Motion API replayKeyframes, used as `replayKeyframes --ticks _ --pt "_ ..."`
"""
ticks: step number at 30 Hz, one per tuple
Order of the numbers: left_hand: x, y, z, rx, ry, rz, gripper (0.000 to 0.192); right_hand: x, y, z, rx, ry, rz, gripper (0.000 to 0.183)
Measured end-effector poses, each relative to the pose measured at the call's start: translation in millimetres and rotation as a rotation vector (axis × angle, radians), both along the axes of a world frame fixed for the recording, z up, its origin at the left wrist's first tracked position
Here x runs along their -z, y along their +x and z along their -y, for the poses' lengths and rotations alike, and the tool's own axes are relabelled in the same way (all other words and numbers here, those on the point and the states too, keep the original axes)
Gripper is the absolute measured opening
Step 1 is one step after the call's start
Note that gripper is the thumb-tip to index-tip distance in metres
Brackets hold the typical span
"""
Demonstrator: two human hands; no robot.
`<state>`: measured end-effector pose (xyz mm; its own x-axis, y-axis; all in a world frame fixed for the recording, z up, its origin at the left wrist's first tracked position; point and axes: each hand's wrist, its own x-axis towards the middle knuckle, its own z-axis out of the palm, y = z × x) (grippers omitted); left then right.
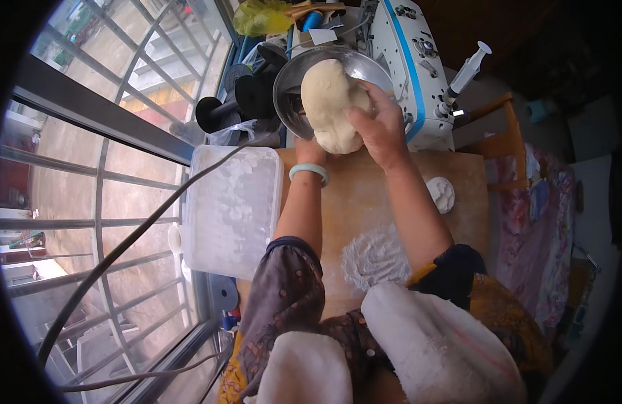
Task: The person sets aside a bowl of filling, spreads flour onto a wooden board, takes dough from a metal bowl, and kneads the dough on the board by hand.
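A big lump of pale dough point(331, 106) is held up over a stainless steel bowl point(286, 101) at the back of a wooden board. My right hand point(379, 121) grips the lump from its right side, thumb pressed on top. Below the dough, at the bowl's near rim, is my left hand point(309, 150), with a pale green bangle point(310, 174) on its wrist. Its fingers are hidden, so whether they hold the bowl or the dough cannot be told. Between my forearms, white flour point(376, 257) is spread on the wooden board point(341, 202).
A translucent plastic lid or tray point(232, 212) lies left of the board, beside a barred window point(101, 171). Black spools point(255, 96) crowd the bowl's left; a white machine point(417, 65) stands right. A small round dish of white powder point(441, 195) sits on the board's right side.
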<state>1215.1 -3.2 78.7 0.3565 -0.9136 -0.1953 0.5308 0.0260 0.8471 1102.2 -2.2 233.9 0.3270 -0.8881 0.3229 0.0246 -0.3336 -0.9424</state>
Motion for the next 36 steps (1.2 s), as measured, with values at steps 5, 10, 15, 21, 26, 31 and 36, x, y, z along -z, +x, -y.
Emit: replayKeyframes --ticks 5,10,15,21,26,31,36 --pt "8 -9 -17 -0.113 -0.007 -0.207 0.061 -13 -64 -71 -0.15 0.418 0.131 0.052" --pt "-44 -37 -95 -0.132 0.284 -0.027 0.073 36 -136 -138 -0.072 0.929 0.19 0.05" --pt "-50 -59 -205 0.302 0.247 -0.13 0.068 49 -200 -178 0.01 0.875 0.066 0.048" --pt "-72 -142 -276 0.619 0.052 -0.087 0.08 22 -201 -215 0.113 0.613 -0.183 0.05" --pt "-66 -163 -287 0.489 -0.138 -0.14 0.084 19 -199 -261 -0.018 0.552 -0.268 0.063" --pt "-59 -141 -320 0.439 0.12 -0.174 0.065 -2 -174 -290 -0.248 0.705 -0.065 0.07" --pt "-33 -127 -351 0.235 0.132 -0.182 0.058 -10 -178 -296 -0.551 0.039 -0.56 0.058"
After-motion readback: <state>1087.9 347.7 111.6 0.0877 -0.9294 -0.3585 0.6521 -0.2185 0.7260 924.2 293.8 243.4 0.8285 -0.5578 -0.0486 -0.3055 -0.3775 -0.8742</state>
